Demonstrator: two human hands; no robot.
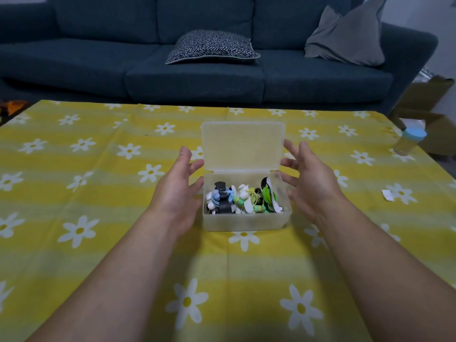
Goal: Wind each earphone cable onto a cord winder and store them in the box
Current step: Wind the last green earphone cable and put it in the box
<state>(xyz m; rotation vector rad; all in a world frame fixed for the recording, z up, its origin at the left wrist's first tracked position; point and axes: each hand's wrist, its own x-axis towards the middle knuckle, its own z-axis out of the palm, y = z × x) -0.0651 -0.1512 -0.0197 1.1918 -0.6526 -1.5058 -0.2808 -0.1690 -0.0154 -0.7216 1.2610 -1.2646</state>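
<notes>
The left hand (177, 186) and the right hand (313, 183) were both released, fingers spread and grasping nothing. The clear box (246, 222) sat between them, just beside the fingertips on either side. Its lid (243, 146) stood raised at the far edge. Wound earphones (243, 199) lay inside the box, which rested on the yellow flowered table (98, 193).
</notes>
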